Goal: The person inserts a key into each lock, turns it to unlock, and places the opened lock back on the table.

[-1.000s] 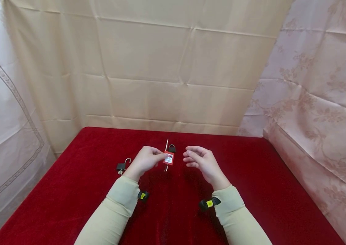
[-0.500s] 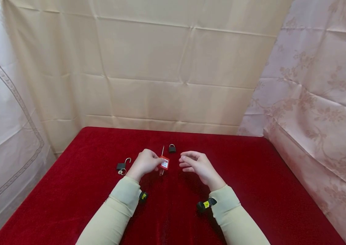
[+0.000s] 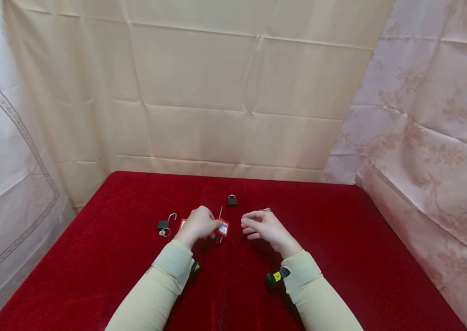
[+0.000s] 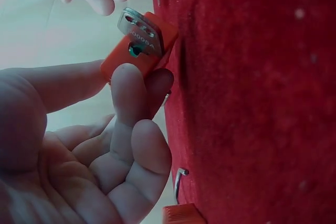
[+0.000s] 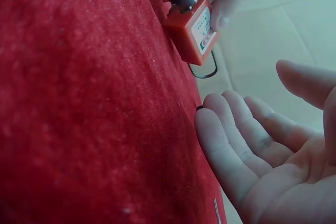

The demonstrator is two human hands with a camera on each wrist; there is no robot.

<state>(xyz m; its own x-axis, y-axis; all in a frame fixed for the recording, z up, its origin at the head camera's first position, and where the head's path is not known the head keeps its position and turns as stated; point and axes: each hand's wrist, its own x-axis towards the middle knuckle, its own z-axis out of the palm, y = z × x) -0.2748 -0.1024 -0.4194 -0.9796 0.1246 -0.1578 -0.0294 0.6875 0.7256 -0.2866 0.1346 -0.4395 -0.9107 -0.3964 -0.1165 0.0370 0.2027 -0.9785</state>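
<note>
In the head view, my left hand (image 3: 201, 225) pinches a red padlock (image 3: 223, 227) between thumb and fingers near the middle of the table. The left wrist view shows a flat silver key (image 4: 140, 30) standing in the base of that padlock. Its long metal shackle (image 5: 206, 72) stands out from the other end in the right wrist view. My right hand (image 3: 267, 229) hovers to the right of the padlock, fingers loosely bent and apart from it, holding nothing. Partly hidden behind my left hand is a second red padlock (image 3: 182, 223), with its shackle (image 4: 178, 184) showing in the left wrist view.
To the left lies a black padlock (image 3: 162, 225) with its shackle swung out and a key on a ring (image 3: 164, 232) beside it. A closed black padlock (image 3: 232, 201) lies farther back. Small keys (image 3: 266, 209) lie behind my right hand on the red cloth (image 3: 320, 220).
My left hand has drawn the red padlock nearer and slightly left, away from the closed black padlock. My right hand has come down a little, uncovering the small keys. The second red padlock now shows.
</note>
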